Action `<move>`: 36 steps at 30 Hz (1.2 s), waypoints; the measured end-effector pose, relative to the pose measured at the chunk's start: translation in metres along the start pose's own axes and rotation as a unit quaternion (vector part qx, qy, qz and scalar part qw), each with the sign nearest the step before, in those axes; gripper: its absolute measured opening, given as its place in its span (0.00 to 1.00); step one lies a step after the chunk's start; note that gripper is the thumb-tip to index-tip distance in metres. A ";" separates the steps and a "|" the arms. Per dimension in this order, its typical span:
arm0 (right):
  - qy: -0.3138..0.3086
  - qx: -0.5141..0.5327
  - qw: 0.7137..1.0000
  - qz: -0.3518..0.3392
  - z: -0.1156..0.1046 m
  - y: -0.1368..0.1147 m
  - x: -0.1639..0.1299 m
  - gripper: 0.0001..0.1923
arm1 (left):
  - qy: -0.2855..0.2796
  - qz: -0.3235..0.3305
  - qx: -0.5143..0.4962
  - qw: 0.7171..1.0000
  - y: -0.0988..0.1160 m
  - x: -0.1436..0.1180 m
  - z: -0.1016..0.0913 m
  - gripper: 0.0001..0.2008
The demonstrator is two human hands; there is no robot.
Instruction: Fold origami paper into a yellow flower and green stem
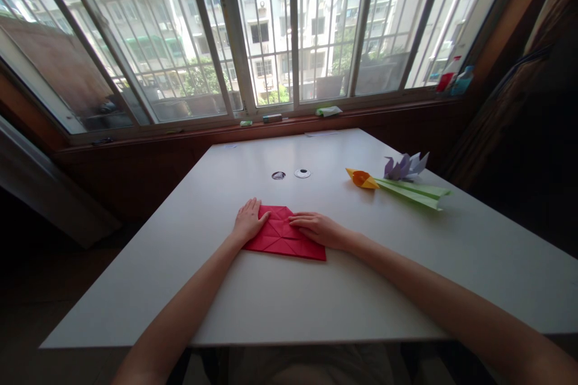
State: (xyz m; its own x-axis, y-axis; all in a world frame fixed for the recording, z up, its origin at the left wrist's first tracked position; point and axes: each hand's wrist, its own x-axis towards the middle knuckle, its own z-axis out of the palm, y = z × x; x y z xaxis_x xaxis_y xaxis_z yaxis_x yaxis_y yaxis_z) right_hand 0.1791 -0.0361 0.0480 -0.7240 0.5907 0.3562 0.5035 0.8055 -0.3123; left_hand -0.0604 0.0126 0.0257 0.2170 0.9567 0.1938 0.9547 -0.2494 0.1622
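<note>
Red paper [285, 239], creased into triangles, is lying flat on the white table [316, 301] directly under both of our hands. We are stretching both forearms forward over the near edge. Our left hand [248, 221] is lying palm down with fingers spread, pressing the sheet's left corner. Our right hand [317, 228] is resting flat too, fingers pointing left across the sheet's middle, pressing rather than gripping. Well beyond our right hand, an orange paper flower on a green stem [409, 189] and a purple folded flower [405, 166] are lying together.
</note>
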 end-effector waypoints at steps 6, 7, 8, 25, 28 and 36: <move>0.013 0.011 1.000 -0.002 0.000 0.000 0.000 0.17 | 0.040 0.021 -0.019 0.999 -0.002 -0.001 0.002 0.25; 0.014 0.013 1.000 -0.003 0.001 0.000 0.000 0.17 | 0.045 0.024 -0.023 0.998 -0.003 -0.001 0.002 0.25; 0.014 0.015 1.000 -0.004 0.001 0.000 0.000 0.17 | 0.049 0.026 -0.026 0.998 -0.003 -0.001 0.002 0.24; 0.019 0.020 1.000 -0.006 0.001 0.001 0.000 0.17 | 0.093 0.028 -0.049 0.994 -0.001 -0.002 0.000 0.24; 0.021 0.022 1.000 -0.005 0.001 0.001 -0.001 0.17 | 0.098 0.033 -0.049 0.993 0.000 -0.003 -0.003 0.25; 0.025 0.029 0.999 -0.007 0.002 0.001 0.000 0.16 | 0.119 0.062 -0.055 0.989 0.000 -0.003 -0.004 0.22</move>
State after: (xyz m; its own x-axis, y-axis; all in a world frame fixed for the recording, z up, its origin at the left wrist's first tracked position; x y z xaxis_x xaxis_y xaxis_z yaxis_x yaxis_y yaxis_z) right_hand 0.1787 -0.0354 0.0461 -0.7059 0.5823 0.4033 0.4645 0.8104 -0.3572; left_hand -0.0617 0.0087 0.0288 0.2640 0.8584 0.4398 0.8933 -0.3896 0.2241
